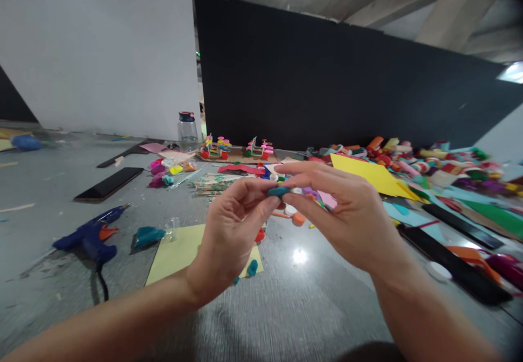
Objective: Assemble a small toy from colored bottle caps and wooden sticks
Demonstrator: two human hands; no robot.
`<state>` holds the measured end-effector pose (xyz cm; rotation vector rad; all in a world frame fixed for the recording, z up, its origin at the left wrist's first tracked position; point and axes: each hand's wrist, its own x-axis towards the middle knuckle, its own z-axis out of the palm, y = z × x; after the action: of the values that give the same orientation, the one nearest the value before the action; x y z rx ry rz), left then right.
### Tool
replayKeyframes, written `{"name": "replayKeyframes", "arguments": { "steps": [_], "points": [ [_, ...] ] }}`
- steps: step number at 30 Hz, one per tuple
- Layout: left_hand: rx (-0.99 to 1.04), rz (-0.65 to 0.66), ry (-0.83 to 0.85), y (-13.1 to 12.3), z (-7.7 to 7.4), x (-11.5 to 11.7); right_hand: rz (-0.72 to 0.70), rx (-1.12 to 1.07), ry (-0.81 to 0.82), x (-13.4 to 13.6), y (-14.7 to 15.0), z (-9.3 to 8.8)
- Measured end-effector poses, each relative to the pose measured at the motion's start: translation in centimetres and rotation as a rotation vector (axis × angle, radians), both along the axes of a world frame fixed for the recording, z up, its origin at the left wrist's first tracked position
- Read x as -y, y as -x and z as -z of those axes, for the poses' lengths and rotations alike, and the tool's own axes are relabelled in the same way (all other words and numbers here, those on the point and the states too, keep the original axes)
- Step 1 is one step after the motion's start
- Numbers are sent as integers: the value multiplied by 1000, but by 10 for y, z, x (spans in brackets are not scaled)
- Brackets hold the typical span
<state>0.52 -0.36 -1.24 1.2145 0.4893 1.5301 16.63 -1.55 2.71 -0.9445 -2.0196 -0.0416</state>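
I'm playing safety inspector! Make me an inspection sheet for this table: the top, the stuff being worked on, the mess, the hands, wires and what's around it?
Surface: grey tabletop, shiny, with a bright reflection.
Job's things: small teal piece held above the table; pale yellow sheet with a teal lump on it.
Clutter: glue gun at left, colourful pile at right.
Grip: left hand and right hand both pinch the teal piece.
Cables: black cord from the glue gun; far end not visible.
Surroundings: white panel and black panel behind.
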Motion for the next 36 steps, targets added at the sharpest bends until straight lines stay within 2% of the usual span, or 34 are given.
{"name": "replayKeyframes", "arguments": {
  "steps": [3,5,6,8,10,11,14,19,23,27,31,36],
  "points": [
    [-39,-122,-129,8,3,-2,-44,-5,-23,3,-1,-4],
    [-120,-223,-295,15,4,-7,-97,-1,-31,6,-2,-6],
    [-180,-278,-427,19,4,-10,-121,-6,-34,7,-2,-7],
    [-321,-405,-834,27,2,-18,-145,-24,-49,11,-2,-7],
    [-475,-529,-1122,34,-2,-25,-139,-35,-73,13,-1,-8],
    [-531,-569,-1210,36,-3,-28,-135,-31,-85,14,-1,-8],
    [-644,-635,-1314,42,-7,-30,-135,-9,-112,16,0,-9],
    [-678,-669,-1321,42,-8,-27,-163,72,-197,15,-3,-10],
    [-607,-633,-1187,37,-7,-26,-157,118,-238,11,-3,-7],
    [-631,-471,-1034,36,-10,-22,-145,-15,-95,8,0,-7],
    [-679,-340,-789,36,-13,-17,-172,-138,98,3,4,-7],
    [-586,-237,-493,35,-14,-17,-227,-207,219,-5,4,-2]
  ]
}}
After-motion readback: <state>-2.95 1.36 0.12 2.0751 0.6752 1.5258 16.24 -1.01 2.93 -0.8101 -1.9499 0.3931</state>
